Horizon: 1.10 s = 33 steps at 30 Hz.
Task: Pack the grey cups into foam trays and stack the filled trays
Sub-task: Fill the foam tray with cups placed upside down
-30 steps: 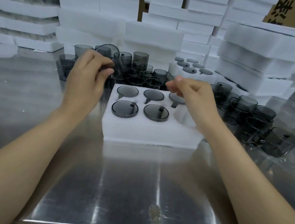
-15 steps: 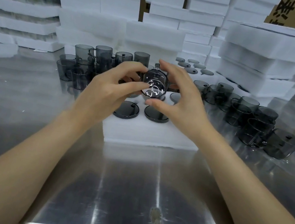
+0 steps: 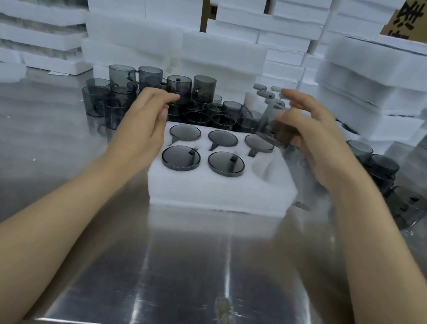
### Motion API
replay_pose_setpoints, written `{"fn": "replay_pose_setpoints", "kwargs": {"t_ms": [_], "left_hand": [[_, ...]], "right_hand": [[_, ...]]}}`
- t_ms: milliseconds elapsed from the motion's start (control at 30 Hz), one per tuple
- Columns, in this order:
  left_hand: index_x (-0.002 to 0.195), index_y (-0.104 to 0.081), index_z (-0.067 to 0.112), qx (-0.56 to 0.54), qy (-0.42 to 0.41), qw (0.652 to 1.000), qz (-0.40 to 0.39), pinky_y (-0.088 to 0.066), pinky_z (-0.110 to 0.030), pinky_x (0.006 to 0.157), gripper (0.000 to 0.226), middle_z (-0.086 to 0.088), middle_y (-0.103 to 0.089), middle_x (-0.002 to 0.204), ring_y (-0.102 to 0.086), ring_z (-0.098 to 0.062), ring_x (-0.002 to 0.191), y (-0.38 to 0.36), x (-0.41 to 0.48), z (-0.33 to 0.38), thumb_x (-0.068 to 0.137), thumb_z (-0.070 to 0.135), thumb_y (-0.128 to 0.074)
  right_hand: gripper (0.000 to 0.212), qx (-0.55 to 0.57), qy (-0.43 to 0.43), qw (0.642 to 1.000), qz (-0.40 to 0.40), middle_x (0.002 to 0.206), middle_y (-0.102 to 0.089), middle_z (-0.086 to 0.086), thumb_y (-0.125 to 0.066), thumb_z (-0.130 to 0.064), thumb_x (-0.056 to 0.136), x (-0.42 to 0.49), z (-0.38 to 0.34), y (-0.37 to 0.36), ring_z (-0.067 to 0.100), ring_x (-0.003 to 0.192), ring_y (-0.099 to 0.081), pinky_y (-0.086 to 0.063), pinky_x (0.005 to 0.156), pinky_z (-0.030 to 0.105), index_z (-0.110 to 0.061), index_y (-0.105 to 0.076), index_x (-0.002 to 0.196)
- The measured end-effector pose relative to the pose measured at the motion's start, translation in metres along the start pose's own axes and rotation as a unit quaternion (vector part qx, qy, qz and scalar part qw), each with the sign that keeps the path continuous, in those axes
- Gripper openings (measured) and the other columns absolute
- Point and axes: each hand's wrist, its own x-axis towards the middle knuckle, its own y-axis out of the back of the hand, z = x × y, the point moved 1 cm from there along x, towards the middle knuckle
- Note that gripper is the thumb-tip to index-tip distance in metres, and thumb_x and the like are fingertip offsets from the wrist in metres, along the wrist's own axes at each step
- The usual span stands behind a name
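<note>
Grey cup (image 3: 275, 128) pinched in the right hand (image 3: 320, 149), fingers fanned wide around it; blurred, hanging just above the far right corner of the foam tray (image 3: 218, 194). Nearest, in front of the tray, bare streaked steel table (image 3: 187, 271). In the tray itself, 5 packed cups (image 3: 181, 157): 2 in the near row, 3 in the far row, sunk flush in their pockets. 1 unfilled pocket (image 3: 271, 169) at the tray's near right. Over the tray's left edge, left hand (image 3: 142, 120), fingers loosely curled, gripping nothing. Just behind the tray, loose cups (image 3: 176, 89) crowded together, some stacked. To the tray's right, further loose cups (image 3: 407, 207), partly hidden by the right arm. Beyond the tray, white foam stacks (image 3: 220, 51) piled high; far right of them, brown cartons (image 3: 419, 24).
</note>
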Motion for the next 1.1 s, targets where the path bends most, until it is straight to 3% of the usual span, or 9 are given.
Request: {"fn": "replay_pose_setpoints", "kwargs": {"t_ms": [67,167,333,400,533,733,933,1033,1100], "left_hand": [[0.127,-0.056,0.000,0.011,0.006,1.000,-0.004,-0.031,-0.006,0.097,0.033,-0.013,-0.052,0.122,-0.046,-0.008,0.108,-0.001,0.000,-0.003,0.099,0.000,-0.038],[0.127,-0.056,0.002,0.019,0.011,1.000,-0.008,-0.029,-0.002,0.095,0.033,-0.010,-0.052,0.122,-0.045,-0.005,0.107,-0.002,-0.001,-0.004,0.099,0.001,-0.038],[0.124,-0.058,0.004,0.019,0.017,0.999,-0.019,-0.030,-0.004,0.094,0.032,-0.005,-0.051,0.121,-0.046,-0.007,0.108,-0.001,-0.001,-0.004,0.099,0.002,-0.037],[0.122,-0.059,0.004,0.017,0.021,0.999,-0.022,-0.030,-0.004,0.094,0.031,-0.001,-0.050,0.118,-0.046,-0.007,0.108,-0.001,-0.001,-0.003,0.099,0.002,-0.037],[0.119,-0.060,0.003,0.021,0.025,0.999,-0.028,-0.029,-0.002,0.092,0.030,0.005,-0.046,0.115,-0.046,-0.007,0.108,-0.001,-0.001,-0.001,0.099,0.002,-0.037],[0.116,-0.062,0.004,0.018,0.036,0.999,-0.032,-0.029,-0.001,0.092,0.029,0.005,-0.047,0.114,-0.047,-0.008,0.108,-0.002,-0.002,-0.002,0.099,0.002,-0.039],[0.114,-0.063,0.003,0.014,0.040,0.999,-0.033,-0.028,0.000,0.091,0.028,0.002,-0.049,0.113,-0.046,-0.007,0.107,-0.001,-0.002,-0.002,0.099,0.001,-0.039],[0.114,-0.063,0.002,0.012,0.042,0.998,-0.034,-0.029,0.000,0.091,0.028,-0.001,-0.051,0.114,-0.046,-0.007,0.107,-0.002,-0.002,-0.002,0.099,0.001,-0.039],[0.113,-0.063,0.003,0.009,0.043,0.998,-0.036,-0.029,0.000,0.090,0.028,0.002,-0.050,0.113,-0.047,-0.008,0.107,-0.002,-0.002,-0.002,0.099,0.001,-0.039]], "right_hand": [[0.038,-0.066,-0.018,0.993,-0.097,0.123,-0.062,-0.007,-0.072,-0.032,0.073,0.000,0.001,0.009,0.009,0.103,-0.066,-0.049,0.092,0.028,-0.042,-0.068,0.109],[0.035,-0.149,-0.028,0.971,-0.184,0.110,-0.069,-0.016,-0.074,-0.032,0.076,-0.003,0.001,0.013,-0.003,0.100,-0.064,-0.047,0.088,0.020,-0.044,-0.069,0.108],[0.050,-0.208,-0.009,0.960,-0.185,0.095,-0.065,-0.010,-0.080,-0.054,0.053,-0.005,-0.004,0.017,-0.002,0.074,-0.064,-0.049,0.065,0.009,-0.046,-0.070,0.102],[0.053,-0.235,-0.014,0.955,-0.182,0.085,-0.063,-0.018,-0.079,-0.061,0.049,-0.005,-0.004,0.020,-0.003,0.072,-0.064,-0.052,0.063,0.013,-0.045,-0.069,0.098],[0.052,-0.301,-0.013,0.938,-0.170,0.091,-0.063,-0.020,-0.075,-0.067,0.050,-0.007,-0.007,0.023,-0.011,0.069,-0.057,-0.045,0.054,0.010,-0.053,-0.067,0.099],[0.052,-0.336,-0.005,0.928,-0.159,0.087,-0.065,-0.024,-0.071,-0.065,0.050,-0.009,-0.010,0.019,-0.010,0.079,-0.056,-0.040,0.074,0.020,-0.059,-0.064,0.102],[0.059,-0.403,0.011,0.894,-0.198,0.106,-0.062,-0.018,-0.078,-0.043,0.066,-0.011,-0.009,0.004,-0.002,0.094,-0.059,-0.042,0.081,0.018,-0.049,-0.060,0.122],[0.053,-0.320,-0.019,0.922,-0.218,0.103,-0.063,-0.023,-0.081,-0.054,0.059,-0.015,-0.012,0.015,-0.002,0.077,-0.068,-0.045,0.073,0.008,-0.054,-0.065,0.110],[0.050,-0.262,-0.031,0.943,-0.205,0.111,-0.066,-0.017,-0.079,-0.061,0.052,-0.017,-0.011,0.027,0.003,0.080,-0.070,-0.049,0.083,0.015,-0.054,-0.069,0.101]]}}
